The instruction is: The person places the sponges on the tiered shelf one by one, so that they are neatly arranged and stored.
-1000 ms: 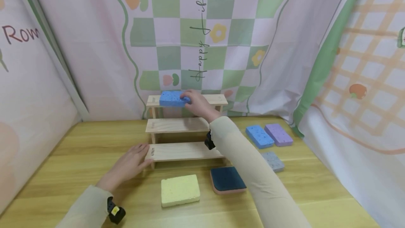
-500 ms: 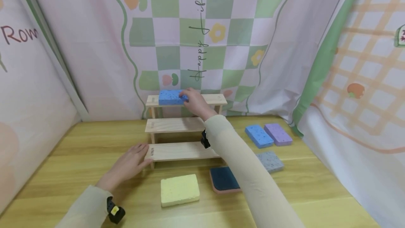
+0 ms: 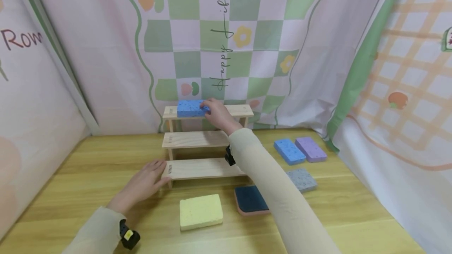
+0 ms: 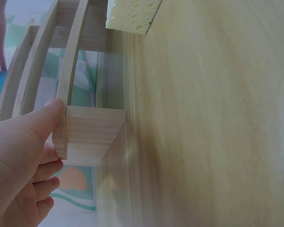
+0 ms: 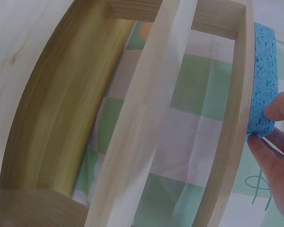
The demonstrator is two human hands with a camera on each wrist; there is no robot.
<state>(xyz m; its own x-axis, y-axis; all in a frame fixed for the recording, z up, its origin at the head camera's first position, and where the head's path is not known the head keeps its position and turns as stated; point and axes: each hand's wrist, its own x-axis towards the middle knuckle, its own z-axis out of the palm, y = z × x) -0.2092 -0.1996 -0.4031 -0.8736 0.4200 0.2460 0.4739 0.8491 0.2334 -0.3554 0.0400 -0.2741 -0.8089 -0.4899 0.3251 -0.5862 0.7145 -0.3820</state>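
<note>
A three-tier wooden shelf [image 3: 197, 139] stands on the table near the back curtain. On its top tier lies a blue sponge [image 3: 188, 108], set left of the middle. My right hand [image 3: 219, 113] pinches the sponge's right end between thumb and fingers; the right wrist view shows the blue sponge [image 5: 263, 75] flat along the top board. With my left hand [image 3: 144, 181] I grip the left end of the lowest board. In the left wrist view its thumb [image 4: 49, 113] presses the board's front edge and the fingers bend behind the end. Both lower tiers hold nothing in view.
A yellow sponge [image 3: 201, 212] lies in front of the shelf, beside a pink sponge with a dark top [image 3: 250, 199], partly hidden by my right forearm. Farther right are a grey sponge [image 3: 303, 180], another blue sponge [image 3: 289, 151] and a purple sponge [image 3: 310, 149]. Curtains surround the table [image 3: 88, 160].
My right hand and the blue sponge have shifted slightly left along the top tier, then stayed still. The right forearm now covers more of the dark-topped sponge. My left hand has not moved.
</note>
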